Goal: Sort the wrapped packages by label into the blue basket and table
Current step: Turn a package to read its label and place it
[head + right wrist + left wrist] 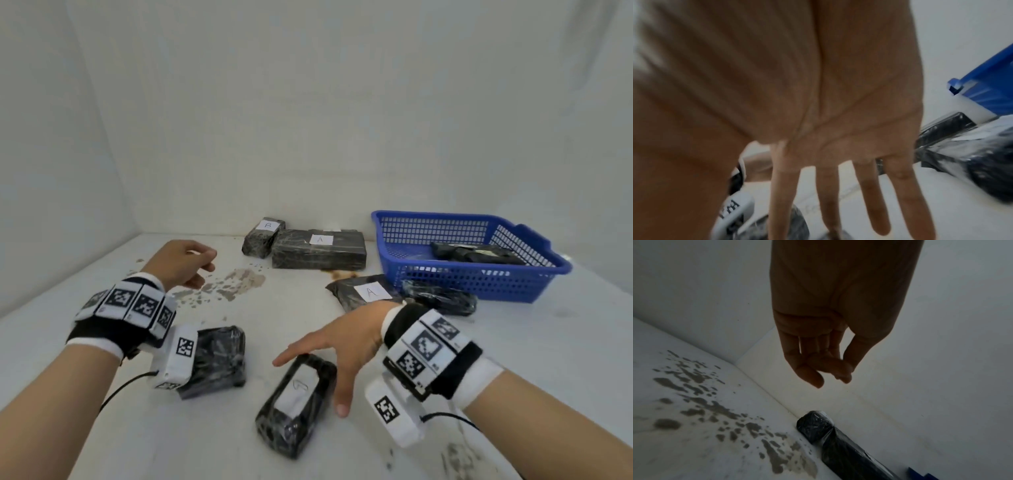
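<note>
A black wrapped package (297, 401) with a white label lies near the table's front; its letter is blurred. My right hand (313, 380) hovers over its far end with straight, spread fingers (828, 186) and the thumb along its right side, gripping nothing. My left hand (209, 262) hangs above the stained table top, fingers (809, 374) loosely curled and empty. At the back right stands the blue basket (479, 284), with one dark package (476, 255) inside. Another black package (219, 359) lies below my left wrist.
By the back wall lie a small package marked B (263, 236) and a long one marked A (318, 250). A flat package marked A (363, 291) and an unlabelled one (442, 298) lie in front of the basket. White walls close the table's back and left.
</note>
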Tool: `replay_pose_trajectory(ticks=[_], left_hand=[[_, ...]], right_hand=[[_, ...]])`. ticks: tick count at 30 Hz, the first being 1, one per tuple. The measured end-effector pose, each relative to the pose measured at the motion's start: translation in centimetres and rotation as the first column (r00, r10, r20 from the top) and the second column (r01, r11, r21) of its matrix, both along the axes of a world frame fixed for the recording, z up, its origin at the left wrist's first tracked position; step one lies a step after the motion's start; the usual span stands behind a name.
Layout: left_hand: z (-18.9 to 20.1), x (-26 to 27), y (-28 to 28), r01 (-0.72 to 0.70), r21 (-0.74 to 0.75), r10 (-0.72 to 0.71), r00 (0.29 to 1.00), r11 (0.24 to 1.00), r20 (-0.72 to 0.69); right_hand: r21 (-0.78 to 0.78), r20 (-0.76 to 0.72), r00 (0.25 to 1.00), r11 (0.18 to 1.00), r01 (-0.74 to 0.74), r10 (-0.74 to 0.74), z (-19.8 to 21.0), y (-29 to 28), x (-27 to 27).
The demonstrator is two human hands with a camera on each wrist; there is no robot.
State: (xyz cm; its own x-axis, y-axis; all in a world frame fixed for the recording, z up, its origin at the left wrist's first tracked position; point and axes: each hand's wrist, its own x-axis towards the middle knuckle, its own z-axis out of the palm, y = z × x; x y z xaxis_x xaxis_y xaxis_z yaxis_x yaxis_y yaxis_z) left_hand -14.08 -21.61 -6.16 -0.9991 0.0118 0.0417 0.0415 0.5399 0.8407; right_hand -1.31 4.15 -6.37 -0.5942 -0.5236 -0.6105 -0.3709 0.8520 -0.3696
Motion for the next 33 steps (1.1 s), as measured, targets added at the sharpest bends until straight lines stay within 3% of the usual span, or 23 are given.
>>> replay_pose_trajectory(ticks=[6,10,12,15,18,21,25,28,33], left_hand=[[-1.2,2.5,1.4,0.019,0.033,-0.02,0.999,0.999,0.039],[-1.1,3.7,3.5,0.089,-0.006,-0.089,0.995,0.996,0.034],[-0.7,4.5,4.9,0.135,0.005,-0.135,0.991,0.991,-0.002],[0.6,6.2,7.8,0.186,0.061,-0.177,0.976,0.981,-0.123],[2.7,8.6,11.3,0.313,0.22,-0.276,0.944,0.924,-0.183],[4.5,10.3,14.5,0.446,0.394,-0.379,0.894,0.804,-0.239],[6.2,11.1,17.0,0.481,0.457,-0.321,0.865,0.748,-0.386],[7.1,11.4,17.6,0.555,0.454,-0.369,0.821,0.698,-0.436],[7.6,11.7,18.7,0.602,0.39,-0.406,0.78,0.697,-0.477]], right_hand=[[-0.089,-0.243,0.966,0.993,0.071,-0.091,-2.3,-0.3,1.7],[-0.266,-0.28,0.932,0.952,0.153,-0.228,-2.4,1.4,2.4],[-0.44,-0.268,0.892,0.87,0.224,-0.365,-1.7,3.0,2.5],[-0.685,-0.191,0.792,0.657,0.316,-0.58,0.4,5.6,2.6],[-0.832,-0.173,0.669,0.471,0.294,-0.723,3.3,7.8,2.9],[-0.872,-0.224,0.592,0.431,0.232,-0.774,5.6,9.8,3.3],[-0.921,-0.205,0.581,0.356,0.158,-0.788,7.2,11.7,4.5],[-0.965,-0.151,0.555,0.243,0.095,-0.818,8.0,12.8,5.3],[-0.992,-0.079,0.575,0.12,0.035,-0.815,8.8,13.6,5.5]])
